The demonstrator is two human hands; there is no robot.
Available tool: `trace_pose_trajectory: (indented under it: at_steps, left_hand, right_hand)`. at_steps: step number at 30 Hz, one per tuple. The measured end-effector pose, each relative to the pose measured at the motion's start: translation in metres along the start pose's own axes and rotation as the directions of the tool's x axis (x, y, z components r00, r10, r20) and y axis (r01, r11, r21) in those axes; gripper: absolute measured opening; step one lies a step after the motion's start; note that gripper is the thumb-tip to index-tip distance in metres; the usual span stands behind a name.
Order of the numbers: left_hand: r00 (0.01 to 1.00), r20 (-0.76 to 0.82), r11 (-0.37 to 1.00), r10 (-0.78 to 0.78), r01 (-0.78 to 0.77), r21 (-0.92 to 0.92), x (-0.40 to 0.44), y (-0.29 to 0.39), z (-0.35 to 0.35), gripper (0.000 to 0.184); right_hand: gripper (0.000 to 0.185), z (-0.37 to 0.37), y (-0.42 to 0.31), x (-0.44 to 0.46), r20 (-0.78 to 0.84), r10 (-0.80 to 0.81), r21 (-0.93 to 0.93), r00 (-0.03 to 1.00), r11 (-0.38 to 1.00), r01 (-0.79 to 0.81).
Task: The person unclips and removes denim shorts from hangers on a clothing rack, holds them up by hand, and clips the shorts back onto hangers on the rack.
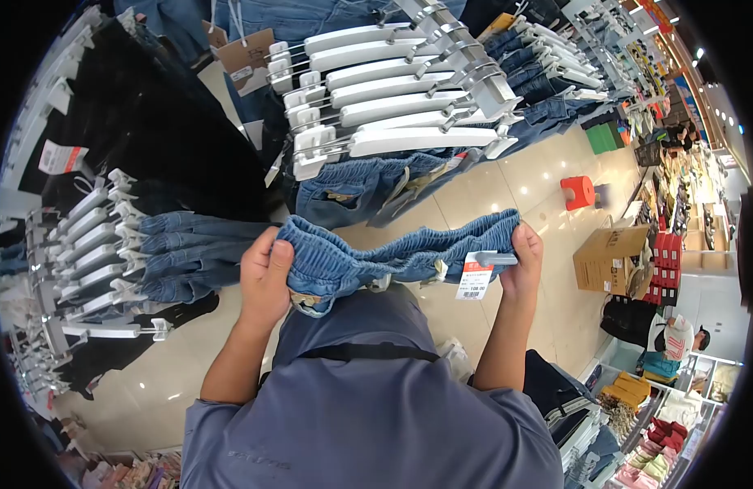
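Note:
A pair of blue jeans (384, 262) with a gathered elastic waistband is stretched sideways in front of my body. My left hand (266, 273) grips one end of the waistband, its thumb on top. At the other end, my right hand (523, 257) is closed round the waistband's edge. A white and red price tag (474, 279) hangs from the jeans beside my right hand. Pale drawstring ends show at the middle of the waistband. The legs of the jeans are mostly hidden below the waistband.
White hangers (393, 90) with jeans fill a metal rail ahead. More hangers (91, 236) with jeans stand at left. A red stool (578, 192) and a cardboard box (609, 259) are on the tiled floor (547, 310) at right. Another person (676, 338) is at far right.

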State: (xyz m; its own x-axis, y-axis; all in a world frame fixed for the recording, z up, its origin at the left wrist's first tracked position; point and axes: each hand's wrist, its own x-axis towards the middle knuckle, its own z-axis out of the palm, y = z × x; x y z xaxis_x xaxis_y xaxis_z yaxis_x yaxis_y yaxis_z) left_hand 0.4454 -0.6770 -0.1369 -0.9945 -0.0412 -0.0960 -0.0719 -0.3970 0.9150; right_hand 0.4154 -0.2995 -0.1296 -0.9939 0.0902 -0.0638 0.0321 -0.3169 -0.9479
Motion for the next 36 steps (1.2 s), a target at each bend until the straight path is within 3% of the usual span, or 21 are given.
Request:
trace_pose_trajectory:
  at_steps: [7,10,14,18,22,25,28,32,36]
  left_hand:
    - [0.998,-0.067,1.0,0.012,-0.013,-0.02,0.011,0.004,0.017,0.031]
    - [0.996,-0.085,1.0,0.026,-0.027,-0.003,0.007,-0.005,0.027,0.032]
    - [0.996,-0.022,0.99,0.091,-0.089,0.107,-0.004,-0.009,0.047,0.034]
    - [0.993,-0.014,0.976,0.114,-0.109,0.188,-0.011,-0.015,0.067,0.034]
    - [0.99,0.015,0.967,0.143,-0.143,0.212,-0.014,-0.017,0.077,0.031]
    - [0.982,0.021,0.953,0.186,-0.186,0.239,-0.014,-0.016,0.08,0.028]
    - [0.977,0.032,0.935,0.21,-0.211,0.286,-0.014,-0.014,0.076,0.026]
    - [0.964,0.128,0.873,0.233,-0.265,0.41,-0.013,-0.005,0.065,0.022]
    - [0.934,0.25,0.817,0.256,-0.348,0.46,-0.006,0.011,0.053,0.02]
  right_hand:
    - [0.033,-0.018,0.005,0.041,0.114,0.06,0.059,0.992,0.996,-0.067]
    - [0.034,-0.036,0.011,0.059,0.204,0.106,-0.023,0.973,0.994,-0.103]
    - [0.025,-0.051,0.015,0.077,0.255,0.206,-0.254,0.945,0.957,-0.14]
    - [0.019,-0.083,0.039,0.099,0.312,0.395,-0.522,0.864,0.831,-0.192]
    - [0.02,-0.053,0.026,0.109,0.504,0.171,-0.737,0.847,0.596,0.318]
    - [0.018,-0.021,0.012,0.107,0.567,-0.06,-0.731,0.822,0.423,0.535]
    - [0.015,0.022,-0.014,0.098,0.654,-0.158,-0.601,0.74,0.485,0.635]
    - [0.01,0.083,-0.045,0.082,0.784,-0.303,-0.31,0.542,0.565,0.765]
    - [0.015,0.142,-0.061,0.082,0.777,-0.476,-0.17,0.412,0.472,0.865]
